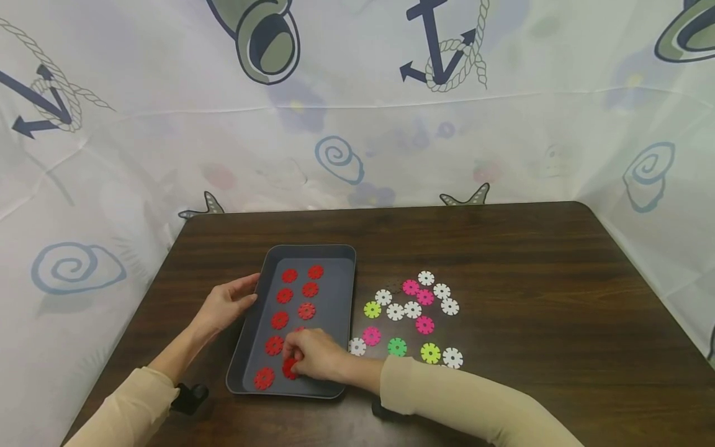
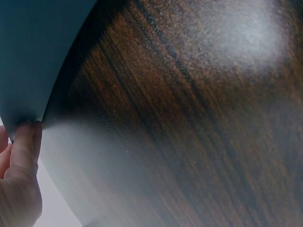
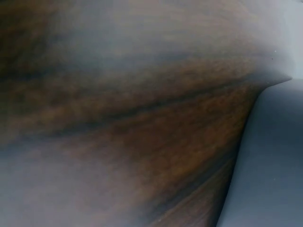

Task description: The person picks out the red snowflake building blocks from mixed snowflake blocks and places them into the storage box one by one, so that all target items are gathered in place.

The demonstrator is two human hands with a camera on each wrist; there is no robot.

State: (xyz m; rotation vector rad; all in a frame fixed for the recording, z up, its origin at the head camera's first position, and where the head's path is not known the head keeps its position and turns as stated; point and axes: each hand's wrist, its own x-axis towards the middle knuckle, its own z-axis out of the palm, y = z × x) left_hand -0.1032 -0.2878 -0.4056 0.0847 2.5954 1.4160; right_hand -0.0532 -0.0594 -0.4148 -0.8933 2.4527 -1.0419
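Observation:
A dark grey rectangular tray (image 1: 331, 304) lies on the table, with red notched plastic discs (image 1: 280, 320) set in two columns inside it. My right hand (image 1: 316, 355) reaches over the tray's near part and pinches a red notched disc (image 1: 288, 370) low over the tray floor, at the near end of the right column. Just beyond the hand, another red disc (image 1: 300, 329) is partly hidden by it. At the tray's left side, my left hand (image 1: 226, 304) rests its extended fingertips against the outer wall; the left wrist view shows these fingers (image 2: 23, 146) touching the tray (image 2: 38, 52).
Right of the tray, loose notched discs are scattered on the dark wooden table (image 1: 530, 298): white (image 1: 413, 310), pink (image 1: 425, 325), yellow-green (image 1: 431, 353) and one green (image 1: 397, 347). A patterned curtain (image 1: 391, 149) hangs behind the table. The right sleeve (image 1: 463, 397) crosses the near side.

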